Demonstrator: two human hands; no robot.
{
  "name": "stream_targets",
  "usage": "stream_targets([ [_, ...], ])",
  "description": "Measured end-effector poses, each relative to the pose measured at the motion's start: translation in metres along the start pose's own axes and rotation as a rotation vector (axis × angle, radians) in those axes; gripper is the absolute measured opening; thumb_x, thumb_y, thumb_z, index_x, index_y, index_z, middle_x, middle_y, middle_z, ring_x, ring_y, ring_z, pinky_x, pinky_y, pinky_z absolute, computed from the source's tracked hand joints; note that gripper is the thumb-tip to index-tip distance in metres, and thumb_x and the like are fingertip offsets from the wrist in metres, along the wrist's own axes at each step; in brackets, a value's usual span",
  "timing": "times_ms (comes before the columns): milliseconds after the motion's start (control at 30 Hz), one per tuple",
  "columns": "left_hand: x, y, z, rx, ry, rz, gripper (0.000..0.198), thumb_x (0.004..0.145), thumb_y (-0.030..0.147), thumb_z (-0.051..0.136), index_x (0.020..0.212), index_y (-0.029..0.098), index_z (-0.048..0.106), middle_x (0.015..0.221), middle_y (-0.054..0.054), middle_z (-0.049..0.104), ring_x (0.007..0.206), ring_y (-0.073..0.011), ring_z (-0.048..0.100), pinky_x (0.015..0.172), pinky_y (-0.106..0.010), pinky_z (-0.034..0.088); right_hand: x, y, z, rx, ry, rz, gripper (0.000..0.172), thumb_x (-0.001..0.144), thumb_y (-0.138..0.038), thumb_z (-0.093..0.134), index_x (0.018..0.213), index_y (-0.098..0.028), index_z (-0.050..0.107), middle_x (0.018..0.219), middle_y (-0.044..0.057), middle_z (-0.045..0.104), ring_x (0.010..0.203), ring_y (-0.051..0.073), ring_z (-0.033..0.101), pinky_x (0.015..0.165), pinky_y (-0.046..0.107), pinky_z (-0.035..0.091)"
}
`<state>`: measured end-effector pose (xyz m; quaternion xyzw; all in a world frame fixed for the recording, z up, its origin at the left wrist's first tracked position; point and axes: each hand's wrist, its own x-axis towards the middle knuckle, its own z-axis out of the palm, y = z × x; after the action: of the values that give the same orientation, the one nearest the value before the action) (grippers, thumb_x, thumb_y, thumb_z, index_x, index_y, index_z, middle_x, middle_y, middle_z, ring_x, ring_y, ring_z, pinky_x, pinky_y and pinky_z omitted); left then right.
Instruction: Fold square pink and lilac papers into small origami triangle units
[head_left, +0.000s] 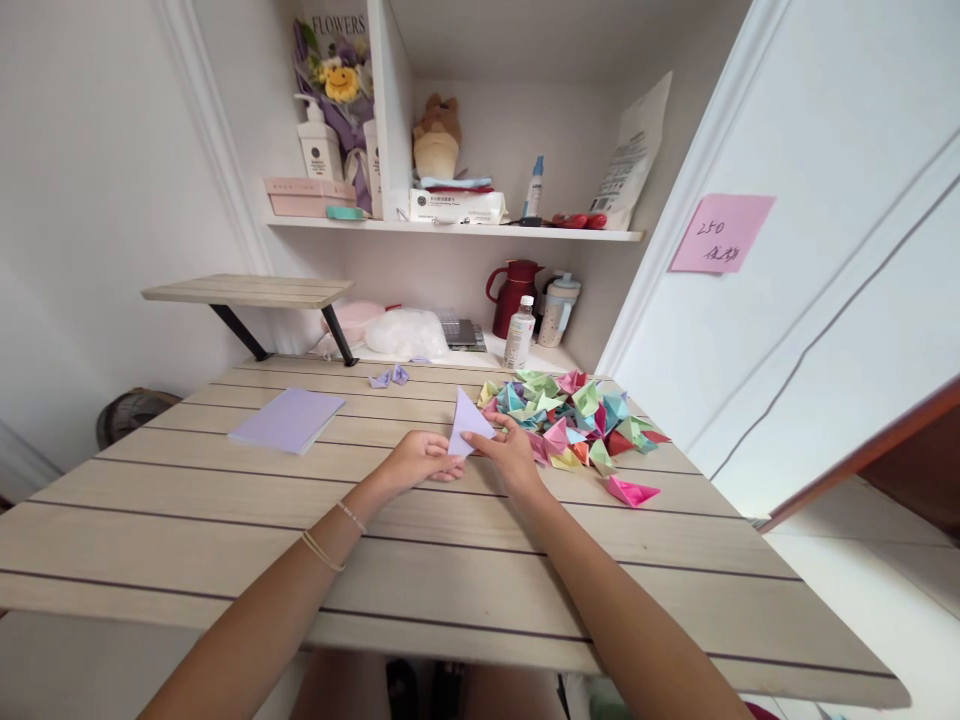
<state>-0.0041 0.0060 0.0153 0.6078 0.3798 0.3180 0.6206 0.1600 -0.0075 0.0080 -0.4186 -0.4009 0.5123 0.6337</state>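
A light purple sheet of paper, folded to a triangle with its tip pointing up, is held between my two hands above the table. My left hand pinches its lower left corner. At its right side my right hand grips it, thumb on the front face and fingers behind. Just beyond my right hand lies a pile of folded paper boats in many colours. A bright pink paper boat sits apart, nearer to me. Two small purple folded pieces rest at the back of the table.
A stack of purple paper lies on the left of the slatted table. Behind it stands a small raised shelf on black legs. A clear bottle, a red jug and a pale tumbler stand at the back.
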Motion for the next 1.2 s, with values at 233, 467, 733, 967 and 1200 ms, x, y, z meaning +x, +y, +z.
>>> stream_targets([
  [233, 0.0, -0.003, 0.001, -0.003, -0.01, 0.022, 0.028, 0.061, 0.031, 0.072, 0.076, 0.009, 0.062, 0.078, -0.015, 0.069, 0.07, -0.0192, 0.066, 0.069, -0.031, 0.051, 0.0, 0.003, 0.0, -0.009, 0.009, 0.0, 0.058, 0.044, -0.029, 0.079, 0.091, -0.017, 0.047, 0.065, 0.0, 0.066, 0.059, 0.017, 0.063, 0.06, 0.031, 0.052],
  [467, -0.001, 0.002, 0.003, -0.004, 0.046, 0.043, 0.028, 0.061, 0.033, 0.071, 0.074, 0.009, 0.062, 0.074, -0.013, 0.068, 0.07, -0.0195, 0.066, 0.068, -0.03, 0.051, -0.001, 0.004, 0.001, -0.008, -0.046, 0.028, 0.064, 0.045, -0.03, 0.079, 0.099, -0.016, 0.047, 0.059, -0.003, 0.062, 0.058, 0.017, 0.062, 0.058, 0.029, 0.05],
  [733, 0.0, 0.001, 0.002, -0.017, 0.069, 0.047, 0.029, 0.061, 0.032, 0.072, 0.075, 0.009, 0.062, 0.073, -0.012, 0.069, 0.071, -0.02, 0.066, 0.068, -0.031, 0.052, -0.002, 0.006, 0.002, -0.037, -0.045, 0.021, 0.066, 0.045, -0.028, 0.079, 0.102, -0.014, 0.049, 0.054, -0.005, 0.058, 0.055, 0.015, 0.059, 0.057, 0.027, 0.046],
  [967, 0.0, 0.0, 0.002, -0.019, 0.06, 0.043, 0.027, 0.06, 0.029, 0.073, 0.073, 0.009, 0.061, 0.071, -0.011, 0.068, 0.071, -0.02, 0.066, 0.069, -0.031, 0.052, -0.001, 0.006, 0.0, -0.062, -0.026, 0.036, 0.069, 0.042, -0.026, 0.081, 0.101, -0.014, 0.048, 0.052, -0.005, 0.06, 0.055, 0.015, 0.061, 0.058, 0.027, 0.048],
  [1200, 0.0, -0.001, 0.0, 0.01, 0.083, 0.058, 0.028, 0.06, 0.03, 0.072, 0.073, 0.009, 0.06, 0.074, -0.012, 0.069, 0.072, -0.0203, 0.066, 0.068, -0.029, 0.052, 0.004, -0.012, -0.009, 0.023, -0.063, 0.119, 0.056, 0.046, -0.02, 0.08, 0.093, -0.014, 0.051, 0.057, -0.002, 0.064, 0.059, 0.016, 0.064, 0.06, 0.026, 0.054],
])
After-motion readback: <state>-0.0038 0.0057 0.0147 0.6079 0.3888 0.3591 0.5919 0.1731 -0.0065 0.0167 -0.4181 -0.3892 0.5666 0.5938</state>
